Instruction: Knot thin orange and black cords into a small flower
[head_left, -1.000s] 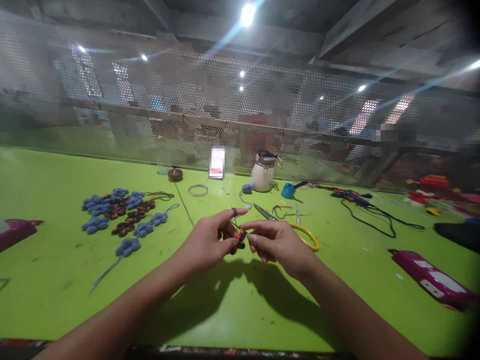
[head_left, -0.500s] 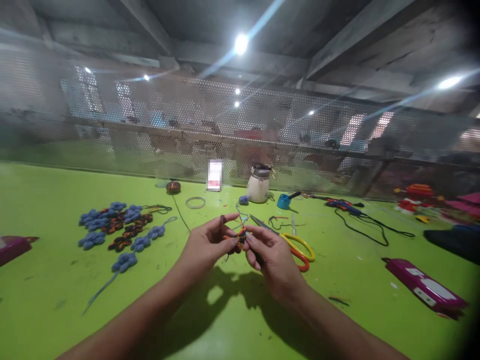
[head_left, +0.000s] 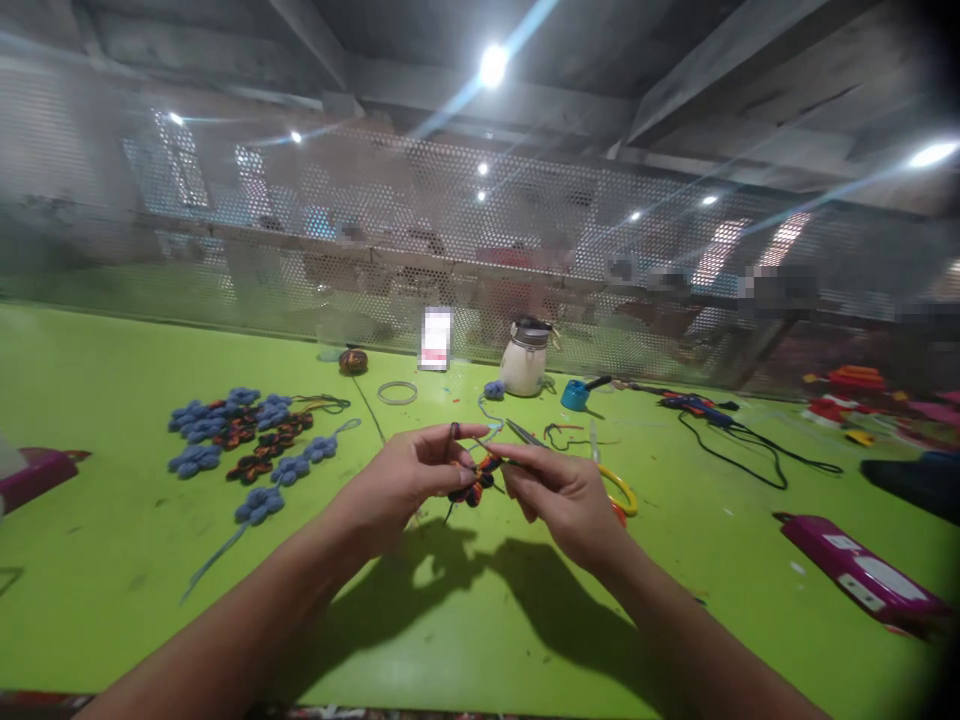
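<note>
My left hand (head_left: 412,470) pinches a black-and-orange crocheted flower (head_left: 471,488) between thumb and fingers, its index finger stretched out with dark yarn looped round it. Close against the flower's right side, my right hand (head_left: 566,490) is closed in a pinch on a thin crochet hook, mostly hidden by the fingers. A short yarn tail hangs under the flower. Behind my right hand lie scissors (head_left: 621,490) with yellow and orange handles, partly covered. To the left are several blue crocheted flowers (head_left: 193,460) and black-and-orange ones (head_left: 251,467). A dark yarn ball (head_left: 353,361) sits farther back.
Along the back of the green table (head_left: 420,640) stand a lit phone (head_left: 435,338), a white jar (head_left: 525,360) and a blue pot (head_left: 575,395). A bracelet-like ring (head_left: 397,392) lies nearby. Cords (head_left: 697,408) and a purple box (head_left: 862,570) are at right.
The flower has turned to show its petals more openly. My right hand has shifted slightly right and flattened, covering more of the scissors. The whole view has tilted a little.
</note>
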